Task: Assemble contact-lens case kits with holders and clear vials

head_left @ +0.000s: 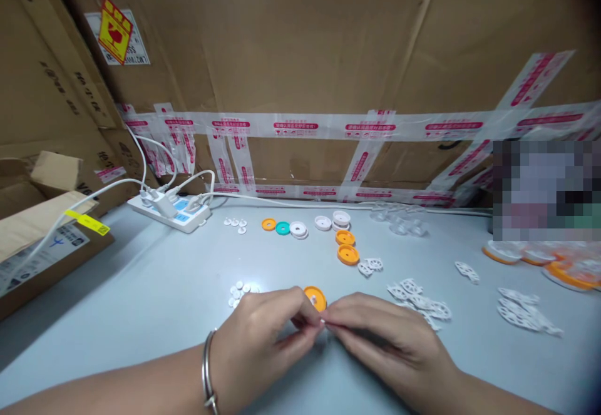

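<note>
Two hands of ours, left hand (270, 333) and right hand (392, 340), seem to pinch a tiny white piece (322, 322) just nearside of the orange disc (315, 298). We judge this fine fingertip work, calling for steadiness. Left of the disc, our hand partly hides white caps (239, 289); right lie openwork parts (421, 302).

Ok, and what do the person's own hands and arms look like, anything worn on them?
Both are bare, with no gloves or sleeves in view. The left hand has a slim, rounded, shiny silver bangle at the wrist, with a small knob on it. The right hand shows nothing worn.
</note>
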Action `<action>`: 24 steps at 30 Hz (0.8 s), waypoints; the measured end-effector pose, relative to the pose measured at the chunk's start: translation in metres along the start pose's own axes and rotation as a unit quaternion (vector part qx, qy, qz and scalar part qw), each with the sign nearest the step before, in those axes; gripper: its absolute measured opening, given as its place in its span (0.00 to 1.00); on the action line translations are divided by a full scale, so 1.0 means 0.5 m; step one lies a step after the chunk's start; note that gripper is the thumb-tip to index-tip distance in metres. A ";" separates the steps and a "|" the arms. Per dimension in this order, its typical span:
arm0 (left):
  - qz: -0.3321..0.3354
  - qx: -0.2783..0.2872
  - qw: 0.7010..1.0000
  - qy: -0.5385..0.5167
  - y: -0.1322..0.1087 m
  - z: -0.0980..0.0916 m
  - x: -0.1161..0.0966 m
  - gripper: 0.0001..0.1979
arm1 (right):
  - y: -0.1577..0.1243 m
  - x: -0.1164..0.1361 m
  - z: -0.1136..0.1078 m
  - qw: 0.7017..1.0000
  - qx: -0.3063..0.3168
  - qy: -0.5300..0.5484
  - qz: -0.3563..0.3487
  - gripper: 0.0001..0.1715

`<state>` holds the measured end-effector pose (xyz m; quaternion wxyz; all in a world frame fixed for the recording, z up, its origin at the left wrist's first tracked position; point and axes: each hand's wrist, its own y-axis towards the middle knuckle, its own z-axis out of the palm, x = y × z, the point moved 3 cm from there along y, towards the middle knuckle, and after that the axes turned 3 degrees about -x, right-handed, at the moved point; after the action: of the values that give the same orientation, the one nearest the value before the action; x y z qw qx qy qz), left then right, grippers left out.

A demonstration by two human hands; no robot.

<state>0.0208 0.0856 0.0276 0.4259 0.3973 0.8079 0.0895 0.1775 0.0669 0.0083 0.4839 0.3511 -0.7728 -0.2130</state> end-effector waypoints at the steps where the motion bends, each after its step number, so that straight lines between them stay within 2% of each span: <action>1: 0.003 -0.001 1.000 0.003 0.000 -0.001 0.001 0.05 | 0.001 -0.002 -0.001 1.000 -0.001 0.002 0.008 0.17; 4: -0.024 0.017 0.999 0.033 0.006 -0.003 0.013 0.05 | 0.004 -0.013 -0.010 0.998 -0.015 -0.026 0.055 0.14; 8: -0.102 0.082 0.987 0.095 0.021 0.008 0.048 0.21 | 0.007 -0.033 -0.023 0.984 -0.031 -0.103 0.139 0.08; 10: -0.129 0.112 0.981 0.096 0.026 0.018 0.061 0.21 | 0.007 -0.040 -0.022 0.984 -0.017 -0.108 0.143 0.07; 15: -0.156 0.135 0.977 0.059 0.030 0.030 0.071 0.12 | -0.001 -0.052 -0.011 0.989 0.026 -0.085 0.119 0.10; 18: -0.172 0.135 0.976 0.024 0.029 0.030 0.072 0.13 | -0.005 -0.053 -0.009 0.991 0.038 -0.088 0.088 0.11; 24: -0.174 0.127 0.977 -0.012 0.027 0.029 0.072 0.17 | -0.003 -0.036 -0.004 0.985 0.055 -0.161 -0.024 0.11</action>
<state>0.0278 0.1177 0.0028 0.3910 0.3025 0.8642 -0.0939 0.1850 0.0793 -0.0028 0.3284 0.3567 -0.8423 -0.2356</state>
